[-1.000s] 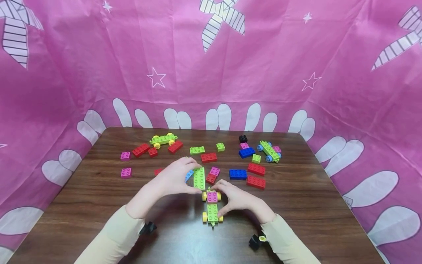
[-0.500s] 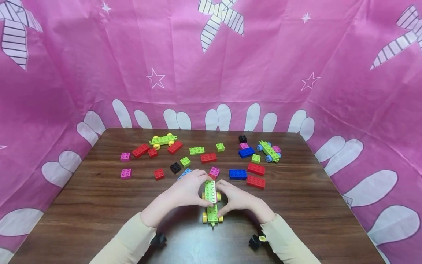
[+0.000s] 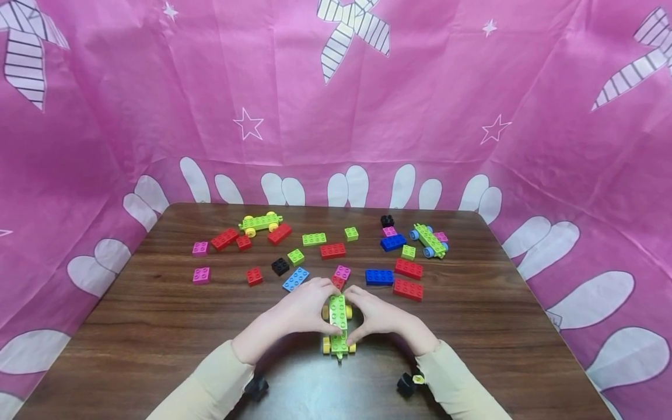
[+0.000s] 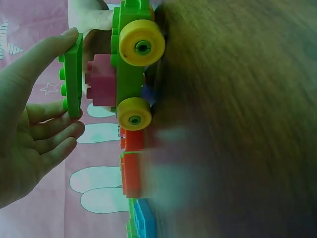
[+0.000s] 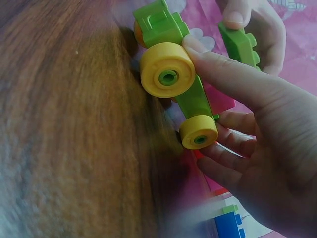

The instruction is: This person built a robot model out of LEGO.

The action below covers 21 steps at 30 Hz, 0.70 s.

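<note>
Left hand (image 3: pixel 306 307) is pinching green plate (image 4: pixel 73 77) end to end, just above pink brick (image 4: pixel 104 82). Right hand (image 3: pixel 379 315) is gripping yellow-wheeled chassis (image 4: pixel 130 82) by thumb and fingers; it's standing on table (image 3: pixel 472 350), near middle, carrying brick on far half.

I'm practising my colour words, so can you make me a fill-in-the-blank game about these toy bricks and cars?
1. The left hand pinches a flat brick coloured ____.
2. The right hand holds the near car base, whose wheels are ____.
3. The square brick sitting on that base is ____.
4. In the head view, the rightmost car base on the table has wheels coloured ____.

Missing words: green; yellow; pink; blue.
</note>
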{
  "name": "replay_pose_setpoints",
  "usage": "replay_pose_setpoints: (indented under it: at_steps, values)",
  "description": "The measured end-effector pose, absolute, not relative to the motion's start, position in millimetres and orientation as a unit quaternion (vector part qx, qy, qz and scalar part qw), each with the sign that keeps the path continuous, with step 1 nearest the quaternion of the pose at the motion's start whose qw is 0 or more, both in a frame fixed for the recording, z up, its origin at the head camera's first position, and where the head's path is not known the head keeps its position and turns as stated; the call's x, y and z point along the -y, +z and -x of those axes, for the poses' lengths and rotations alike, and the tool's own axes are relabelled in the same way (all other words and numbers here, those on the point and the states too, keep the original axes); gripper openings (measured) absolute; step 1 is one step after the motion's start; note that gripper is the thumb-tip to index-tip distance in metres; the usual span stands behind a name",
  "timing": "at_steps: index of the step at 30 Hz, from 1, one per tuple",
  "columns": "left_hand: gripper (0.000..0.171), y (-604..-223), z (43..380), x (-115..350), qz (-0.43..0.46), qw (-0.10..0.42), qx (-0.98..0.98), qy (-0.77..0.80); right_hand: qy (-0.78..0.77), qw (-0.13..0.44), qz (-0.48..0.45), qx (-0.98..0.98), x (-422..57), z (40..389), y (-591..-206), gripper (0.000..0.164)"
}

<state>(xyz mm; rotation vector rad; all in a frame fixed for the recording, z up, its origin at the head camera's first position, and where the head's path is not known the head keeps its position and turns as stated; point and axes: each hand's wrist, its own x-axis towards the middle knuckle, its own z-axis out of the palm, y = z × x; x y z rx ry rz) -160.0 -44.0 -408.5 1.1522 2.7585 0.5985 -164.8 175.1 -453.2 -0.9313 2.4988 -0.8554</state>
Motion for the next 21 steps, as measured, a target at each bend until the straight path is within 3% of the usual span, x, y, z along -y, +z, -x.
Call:
replay_pose_setpoints:
  at_steps: [21]
  values:
    - [0.066, -419.9, 162.9, 40.5, -0.376, 0.043, -0.905, 0.195, -0.305, 0.176, 0.325, -0.878, -175.6, 164.8, -452.8, 0.075]
